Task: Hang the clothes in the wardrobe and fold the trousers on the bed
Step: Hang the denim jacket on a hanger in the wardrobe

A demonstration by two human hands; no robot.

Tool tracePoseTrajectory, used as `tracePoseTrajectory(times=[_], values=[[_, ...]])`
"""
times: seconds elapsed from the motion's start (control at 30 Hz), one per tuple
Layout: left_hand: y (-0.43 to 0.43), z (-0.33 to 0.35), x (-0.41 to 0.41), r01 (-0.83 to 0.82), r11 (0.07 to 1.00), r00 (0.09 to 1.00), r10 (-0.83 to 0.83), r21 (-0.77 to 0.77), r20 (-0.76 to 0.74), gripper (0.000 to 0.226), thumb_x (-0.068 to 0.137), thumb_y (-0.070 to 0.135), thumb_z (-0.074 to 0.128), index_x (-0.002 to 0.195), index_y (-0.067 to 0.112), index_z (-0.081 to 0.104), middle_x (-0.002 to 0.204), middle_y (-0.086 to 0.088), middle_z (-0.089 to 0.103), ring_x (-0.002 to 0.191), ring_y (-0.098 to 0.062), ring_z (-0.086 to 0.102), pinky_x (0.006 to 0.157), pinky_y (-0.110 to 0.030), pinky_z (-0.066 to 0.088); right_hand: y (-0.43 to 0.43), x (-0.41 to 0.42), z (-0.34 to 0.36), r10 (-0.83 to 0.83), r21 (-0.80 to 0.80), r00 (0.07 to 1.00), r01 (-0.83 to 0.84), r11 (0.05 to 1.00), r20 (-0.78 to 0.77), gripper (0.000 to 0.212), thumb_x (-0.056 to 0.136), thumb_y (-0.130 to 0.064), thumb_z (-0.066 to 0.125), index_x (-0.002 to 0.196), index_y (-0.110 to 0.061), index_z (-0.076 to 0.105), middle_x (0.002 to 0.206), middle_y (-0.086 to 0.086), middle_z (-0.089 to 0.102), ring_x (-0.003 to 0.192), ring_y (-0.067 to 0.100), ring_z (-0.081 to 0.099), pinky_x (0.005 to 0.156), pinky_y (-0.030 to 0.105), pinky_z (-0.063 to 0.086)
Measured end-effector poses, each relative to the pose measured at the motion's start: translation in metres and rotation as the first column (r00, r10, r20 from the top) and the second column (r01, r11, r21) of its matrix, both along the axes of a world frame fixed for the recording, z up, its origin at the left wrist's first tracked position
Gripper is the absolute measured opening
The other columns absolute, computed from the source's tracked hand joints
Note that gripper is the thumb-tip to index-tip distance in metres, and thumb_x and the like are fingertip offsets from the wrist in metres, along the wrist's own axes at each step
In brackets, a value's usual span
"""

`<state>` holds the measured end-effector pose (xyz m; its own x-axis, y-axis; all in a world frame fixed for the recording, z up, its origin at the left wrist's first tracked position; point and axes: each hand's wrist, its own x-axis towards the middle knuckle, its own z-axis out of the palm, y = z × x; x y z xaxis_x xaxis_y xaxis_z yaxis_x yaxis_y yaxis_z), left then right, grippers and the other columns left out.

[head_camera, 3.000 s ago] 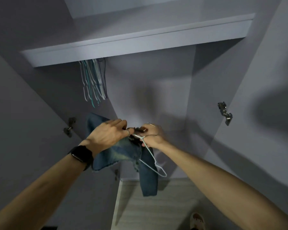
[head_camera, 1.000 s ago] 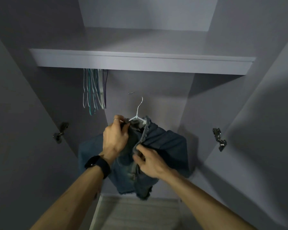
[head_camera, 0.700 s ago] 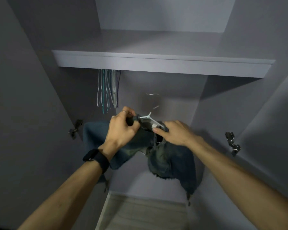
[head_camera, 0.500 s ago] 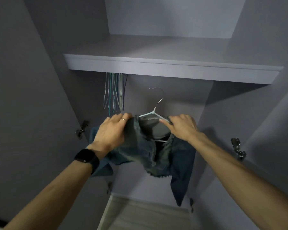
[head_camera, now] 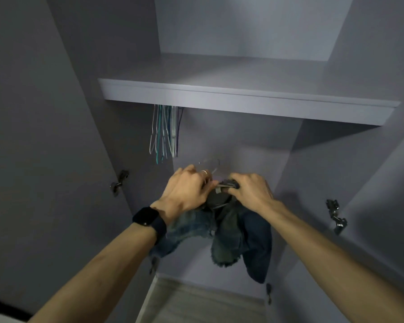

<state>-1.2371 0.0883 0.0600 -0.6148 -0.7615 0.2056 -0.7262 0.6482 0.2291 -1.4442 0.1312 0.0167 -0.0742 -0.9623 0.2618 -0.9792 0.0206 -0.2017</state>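
Note:
A pair of blue denim shorts [head_camera: 231, 238] hangs from a thin wire hanger [head_camera: 211, 165] in front of the open wardrobe. My left hand [head_camera: 187, 190], with a ring and a black watch on the wrist, grips the left side of the waistband and hanger. My right hand [head_camera: 250, 191] grips the waistband on the right, close beside the left hand. The hanger's hook is blurred just above my fingers. The frayed legs of the shorts dangle below my wrists.
Several empty wire hangers [head_camera: 165, 134] hang bunched at the left under the grey shelf [head_camera: 243, 99]. The wardrobe's side panels carry door hinges [head_camera: 118, 185] on the left and hinges [head_camera: 335, 216] on the right. A pale wooden wardrobe floor [head_camera: 196, 304] lies below.
My hands have drawn together over the waistband, bunching the shorts. The hanger's hook has dropped lower and is blurred. The view has tilted up a little, showing more of the shelf.

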Motion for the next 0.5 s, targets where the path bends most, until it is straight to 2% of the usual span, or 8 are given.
tracePoseTrajectory(times=[0.07,0.17,0.27,0.33,0.43,0.5], values=[[0.001,-0.002,-0.003,-0.024,1.000,0.998,0.023,0.017,0.054,0.040,0.104,0.050,0.043,0.115,0.018,0.064,0.104,-0.011,0.062,0.104,-0.030,0.056,0.089,-0.037,0.043,0.008,-0.005,-0.010,-0.001,0.002,1.000,0.001,1.000,0.029,0.022,0.094,-0.030,0.069,0.112,-0.018,0.065,0.109,0.003,0.068,0.095,0.028,0.065,0.079,0.035,0.049],[0.003,-0.009,-0.003,-0.003,0.999,0.994,-0.003,0.050,0.111,0.038,0.101,0.051,0.049,0.107,0.018,0.065,0.104,-0.009,0.062,0.100,-0.031,0.060,0.082,-0.039,0.050,0.015,-0.005,-0.023,-0.009,0.074,0.998,0.005,0.997,0.055,0.026,0.093,-0.021,0.069,0.116,-0.017,0.059,0.118,0.003,0.054,0.096,0.028,0.061,0.082,0.036,0.050],[0.010,-0.019,-0.004,0.004,0.999,0.990,0.003,-0.048,0.141,0.033,0.104,0.045,0.045,0.103,0.018,0.064,0.102,-0.005,0.067,0.096,-0.030,0.063,0.073,-0.035,0.046,0.012,-0.009,-0.026,-0.065,0.206,0.998,0.065,0.976,-0.010,0.022,0.092,-0.011,0.065,0.113,-0.013,0.060,0.113,0.006,0.057,0.099,0.029,0.061,0.083,0.038,0.052],[0.012,-0.027,-0.007,-0.007,0.997,0.988,0.019,-0.078,0.152,0.032,0.105,0.043,0.043,0.102,0.019,0.063,0.102,-0.002,0.068,0.094,-0.029,0.064,0.069,-0.033,0.041,0.008,-0.009,-0.021,-0.113,0.231,0.993,0.115,0.966,-0.025,0.021,0.088,-0.001,0.058,0.104,-0.012,0.066,0.106,0.008,0.063,0.099,0.031,0.063,0.081,0.037,0.053],[0.012,-0.034,-0.017,-0.054,0.998,0.985,0.055,-0.014,0.166,0.031,0.104,0.040,0.043,0.107,0.018,0.064,0.106,-0.006,0.069,0.096,-0.032,0.065,0.072,-0.035,0.042,-0.002,0.008,-0.001,-0.206,0.114,0.965,0.188,0.975,0.163,0.022,0.083,-0.004,0.061,0.090,-0.021,0.073,0.098,0.004,0.072,0.097,0.026,0.065,0.084,0.029,0.051],[0.006,-0.032,-0.019,-0.111,0.993,0.985,0.104,0.042,0.135,0.032,0.102,0.040,0.045,0.113,0.018,0.065,0.109,-0.011,0.070,0.099,-0.037,0.065,0.075,-0.038,0.047,-0.009,0.025,0.011,-0.156,-0.001,0.944,0.164,0.986,0.290,0.018,0.081,-0.008,0.066,0.086,-0.023,0.074,0.090,-0.002,0.070,0.091,0.022,0.064,0.083,0.027,0.049]])
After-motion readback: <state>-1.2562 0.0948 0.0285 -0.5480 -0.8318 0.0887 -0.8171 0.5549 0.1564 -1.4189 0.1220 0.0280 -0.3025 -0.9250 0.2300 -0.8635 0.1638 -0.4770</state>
